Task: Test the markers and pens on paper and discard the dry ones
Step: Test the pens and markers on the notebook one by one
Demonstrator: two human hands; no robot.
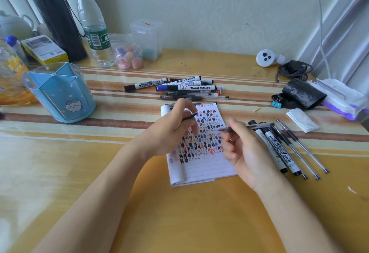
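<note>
One wooden table, a striped mat across its far half. At far left, one tall black flask, one blue divided pen holder and one clear water bottle.

Mid-table, one lined notepad, upper half crowded with black, blue and red hash marks and partly hidden by both hands. Above the pad's left edge, the left hand, thumb and fingers pinching one dark pen cap. Over the pad's right edge, the right hand, gripping one clear pen, dark tip pointing left above the marks; touching the paper or not, impossible to tell.

Just beyond the pad, a far pile of at least four whiteboard markers and several clear pens, overlapping too much for a sure count. Right of the pad, a near row of two whiteboard markers and three capped pens side by side, top ends crossed by the held pen.

Further right, one tissue pack, one black pouch, one coiled black cable, one white controller, one folded tissue and one blue binder clip. Behind the far pile, one clear box and one jar of erasers.
</note>
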